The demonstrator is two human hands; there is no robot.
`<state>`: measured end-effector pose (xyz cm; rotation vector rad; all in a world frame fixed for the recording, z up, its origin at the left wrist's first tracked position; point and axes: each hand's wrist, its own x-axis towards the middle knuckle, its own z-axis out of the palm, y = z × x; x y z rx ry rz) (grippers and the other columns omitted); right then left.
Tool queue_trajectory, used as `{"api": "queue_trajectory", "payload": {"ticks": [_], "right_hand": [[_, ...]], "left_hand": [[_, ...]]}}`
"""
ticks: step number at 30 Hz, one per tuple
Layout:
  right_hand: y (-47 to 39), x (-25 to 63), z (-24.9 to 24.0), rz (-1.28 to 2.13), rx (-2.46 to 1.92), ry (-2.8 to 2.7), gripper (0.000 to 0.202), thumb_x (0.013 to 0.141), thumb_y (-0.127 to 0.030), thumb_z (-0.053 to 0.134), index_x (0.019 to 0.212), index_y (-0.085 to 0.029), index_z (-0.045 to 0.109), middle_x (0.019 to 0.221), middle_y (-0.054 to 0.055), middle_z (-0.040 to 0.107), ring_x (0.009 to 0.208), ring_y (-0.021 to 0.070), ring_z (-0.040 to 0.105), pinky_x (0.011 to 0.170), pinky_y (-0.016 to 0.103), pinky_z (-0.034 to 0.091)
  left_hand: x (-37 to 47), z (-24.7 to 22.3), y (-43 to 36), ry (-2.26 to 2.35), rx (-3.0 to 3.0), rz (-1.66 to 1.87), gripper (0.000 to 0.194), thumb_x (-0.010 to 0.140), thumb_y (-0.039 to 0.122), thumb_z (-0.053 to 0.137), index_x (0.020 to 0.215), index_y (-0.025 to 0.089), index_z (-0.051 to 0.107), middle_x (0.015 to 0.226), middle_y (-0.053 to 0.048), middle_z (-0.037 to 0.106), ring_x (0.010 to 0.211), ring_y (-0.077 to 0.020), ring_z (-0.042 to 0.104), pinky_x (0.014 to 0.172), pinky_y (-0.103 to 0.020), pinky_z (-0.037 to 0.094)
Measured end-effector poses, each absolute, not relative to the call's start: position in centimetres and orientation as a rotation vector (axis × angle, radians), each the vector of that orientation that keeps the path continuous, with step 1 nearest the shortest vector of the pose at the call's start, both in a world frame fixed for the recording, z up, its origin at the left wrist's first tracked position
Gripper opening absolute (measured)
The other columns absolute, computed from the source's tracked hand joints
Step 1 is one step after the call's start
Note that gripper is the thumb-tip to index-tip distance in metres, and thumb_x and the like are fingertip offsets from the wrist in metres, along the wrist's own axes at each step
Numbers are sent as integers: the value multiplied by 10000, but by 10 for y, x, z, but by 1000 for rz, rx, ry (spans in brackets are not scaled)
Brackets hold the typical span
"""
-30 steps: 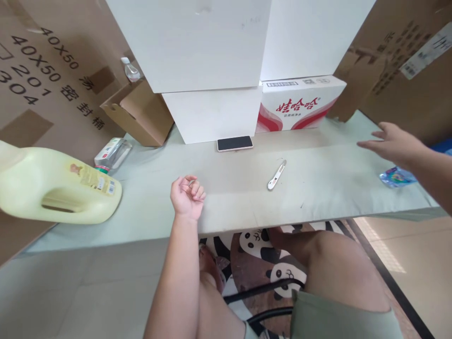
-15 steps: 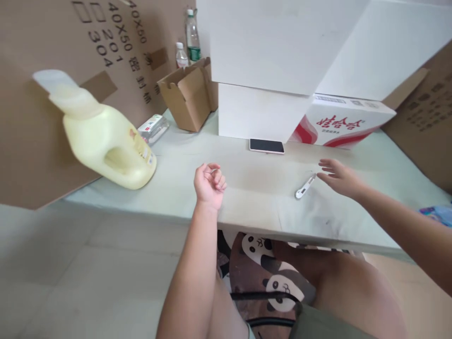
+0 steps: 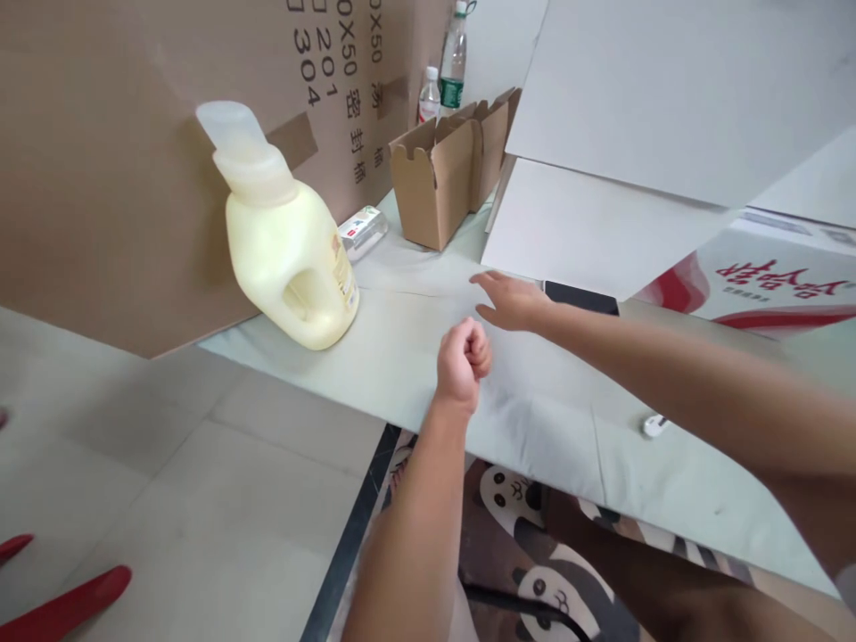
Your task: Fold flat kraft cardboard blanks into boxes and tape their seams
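Note:
My left hand point(image 3: 464, 361) is curled into a loose fist above the table's front half, and nothing shows in it. Just beyond it, my right hand point(image 3: 512, 301) reaches leftward across the table with its fingers stretched and apart, holding nothing. Close to that wrist lies a dark-screened phone point(image 3: 580, 298), partly covered by the forearm. A small white tool, perhaps a utility knife point(image 3: 654, 425), pokes out from under my right forearm, most of it hidden. To the left stands a pale yellow jug-like bottle point(image 3: 284, 241) with a handle and a translucent cap.
Behind the jug rises a large printed cardboard box point(image 3: 147, 178). A clear plastic pack point(image 3: 363, 232), an open brown carton point(image 3: 432, 183) and two plastic bottles point(image 3: 453, 62) stand at the back. White boards point(image 3: 642, 98) and a red-and-white box point(image 3: 769, 276) fill the right.
The view has turned left. My right hand has swung left from beside the white tool to near my left hand, still open. My left hand stays curled.

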<state>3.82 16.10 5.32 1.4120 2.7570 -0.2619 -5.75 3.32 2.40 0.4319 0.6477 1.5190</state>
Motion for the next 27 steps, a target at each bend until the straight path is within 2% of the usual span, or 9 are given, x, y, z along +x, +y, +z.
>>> {"api": "queue_trajectory", "payload": {"ticks": [2,5,7,10,13,16,20,24,27], "right_hand": [[177,-2,68,-182,1374,2852,538,893,-280,552,1422,-222,472,1589,128,389,1292,346,575,993,507,533],[202,-55,95,32,1392,2934,418,888,-238,571,1304,-208,570,1688,128,138,1190,356,626,956,540,528],[218,-81,110,91,1412,2967,366,900,-248,580,1258,-174,597,1692,136,84,1172,336,631,985,521,500],[236,-99,123,-6,1580,2916,409,905,-321,602,1264,-126,589,1648,173,183,1181,317,624,1030,475,466],[244,-95,127,6,1618,2903,402,881,-282,592,1250,-121,605,1557,174,361,1191,326,617,1044,455,462],[244,-77,126,86,1519,3000,325,863,-219,554,1165,-160,659,1411,134,540,1207,355,598,1040,502,461],[227,-38,121,-33,1516,3092,233,864,-188,516,1011,-175,696,1310,112,637,1205,321,598,1053,471,448],[177,32,123,-38,1751,3209,206,884,-224,500,744,-200,649,976,88,735,888,242,654,857,391,495],[115,104,123,-52,1876,3309,300,881,-266,534,584,-222,541,690,46,662,672,194,611,666,341,471]], "left_hand": [[-58,22,36,675,513,1534,466,751,465,610,498,211,312,456,98,144,392,-34,110,421,-223,76],[-57,20,40,703,602,1526,484,769,508,591,498,216,315,474,88,156,417,-46,126,443,-247,77],[-56,18,41,762,700,1518,507,800,523,584,500,215,315,482,74,187,443,-58,153,464,-265,93],[-55,16,40,828,889,1476,577,828,612,588,520,212,309,511,61,223,491,-74,175,504,-287,121],[-55,15,38,853,977,1481,601,838,666,570,544,211,311,538,58,229,524,-87,189,535,-295,153],[-52,15,38,879,978,1541,545,869,572,565,543,213,316,536,52,252,530,-95,217,541,-293,193],[-48,15,40,1124,912,1814,450,879,418,533,544,220,307,531,47,263,527,-107,248,528,-284,219],[-60,13,43,1555,717,2188,301,868,308,505,601,218,402,561,37,357,573,-126,364,576,-272,311],[-70,11,42,1624,697,2300,160,880,338,502,801,208,551,781,-15,567,793,-164,550,743,-297,426]]}}
